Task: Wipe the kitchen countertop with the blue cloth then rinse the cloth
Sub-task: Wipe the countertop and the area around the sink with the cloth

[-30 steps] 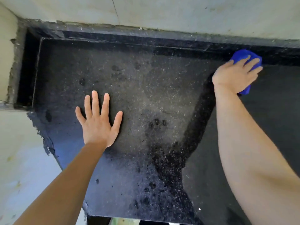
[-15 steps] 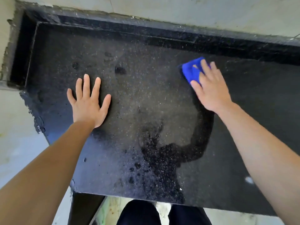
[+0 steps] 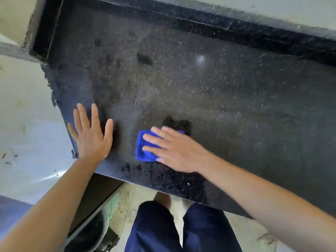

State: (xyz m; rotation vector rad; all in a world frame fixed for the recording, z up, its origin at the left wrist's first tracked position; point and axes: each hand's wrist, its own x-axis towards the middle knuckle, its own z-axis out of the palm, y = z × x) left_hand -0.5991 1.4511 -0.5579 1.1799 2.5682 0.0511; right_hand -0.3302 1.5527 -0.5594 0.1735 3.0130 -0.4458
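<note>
The black speckled countertop (image 3: 209,84) fills most of the view, dusty with dark wet patches. A folded blue cloth (image 3: 143,151) lies on it near the front edge. My right hand (image 3: 174,150) presses flat on the cloth, fingers spread and pointing left, covering its right part. My left hand (image 3: 92,135) rests flat on the countertop at its left edge, fingers apart, holding nothing, a short gap left of the cloth.
A raised black rim (image 3: 236,28) runs along the back below a pale wall. A light wall surface (image 3: 27,124) borders the counter's left side. Below the front edge are my legs in dark blue trousers (image 3: 178,230), the tiled floor and a dark object (image 3: 89,233).
My right hand has swept the cloth from the back right of the counter across to the front left. My left hand stayed flat on the counter, and the view has tilted downward.
</note>
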